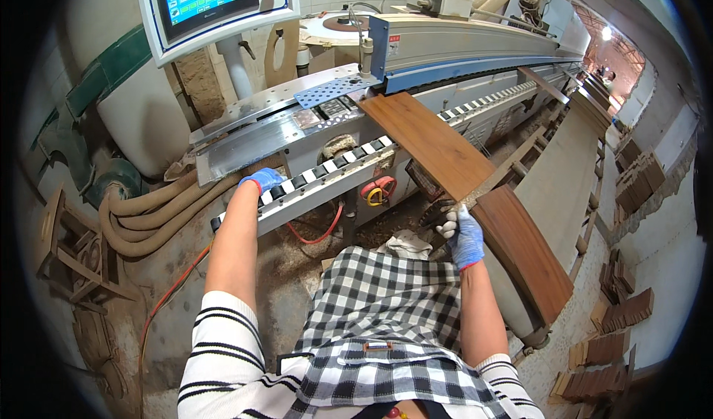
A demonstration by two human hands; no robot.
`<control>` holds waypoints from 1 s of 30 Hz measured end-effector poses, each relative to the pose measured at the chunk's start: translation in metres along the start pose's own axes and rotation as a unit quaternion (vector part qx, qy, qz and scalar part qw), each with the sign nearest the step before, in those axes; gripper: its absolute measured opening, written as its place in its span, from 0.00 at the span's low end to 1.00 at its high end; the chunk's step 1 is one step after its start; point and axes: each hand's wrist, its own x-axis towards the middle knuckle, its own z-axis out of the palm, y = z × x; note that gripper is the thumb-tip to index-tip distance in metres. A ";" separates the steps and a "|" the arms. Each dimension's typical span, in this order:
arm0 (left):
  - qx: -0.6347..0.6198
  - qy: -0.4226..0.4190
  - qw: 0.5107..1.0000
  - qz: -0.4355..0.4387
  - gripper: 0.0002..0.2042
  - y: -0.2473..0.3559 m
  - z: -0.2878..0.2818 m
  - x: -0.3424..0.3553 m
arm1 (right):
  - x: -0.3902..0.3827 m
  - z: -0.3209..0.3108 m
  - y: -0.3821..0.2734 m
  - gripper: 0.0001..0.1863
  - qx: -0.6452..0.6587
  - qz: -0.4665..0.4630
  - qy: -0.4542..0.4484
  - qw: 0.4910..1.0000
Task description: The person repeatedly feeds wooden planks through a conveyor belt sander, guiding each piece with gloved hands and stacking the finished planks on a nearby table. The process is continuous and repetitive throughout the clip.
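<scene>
My left hand (pixel 261 180), in a blue-backed glove, is at the long roller rail (pixel 307 189) on the machine's near side; its fingertips are hard to make out. An orange-brown board (pixel 423 140) lies across the rail, its far end at the machine's metal plates (pixel 330 111). My right hand (pixel 464 237), also gloved, has curled fingers and its thumb at the near corner of that board, though what it grips is unclear. Just right of it a darker reddish board (pixel 520 259) lies on a long grey conveyor (pixel 553 177).
A control screen (pixel 208 3) stands upper left. Thick hoses (pixel 148 218), a wooden stool (pixel 70 248) and a green motor (pixel 115 181) sit at left. Board stacks (pixel 624 307) line the right wall. A small distant person (pixel 610 77) is at the far end.
</scene>
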 end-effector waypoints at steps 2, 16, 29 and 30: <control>-0.014 -0.008 1.000 -0.009 0.19 0.011 0.000 -0.001 | -0.005 -0.030 -0.011 0.18 -0.011 -0.032 0.021 0.999; -0.095 0.019 0.995 -0.020 0.20 -0.017 0.001 0.004 | -0.125 -0.337 -0.065 0.30 -0.715 -0.013 0.538 0.446; -0.111 0.013 0.994 -0.017 0.18 -0.013 0.002 0.003 | -0.137 -0.377 -0.076 0.29 -0.598 0.053 0.551 0.580; -0.107 0.017 0.994 -0.009 0.19 -0.014 0.002 0.003 | -0.139 -0.367 -0.076 0.27 -0.613 0.050 0.551 0.565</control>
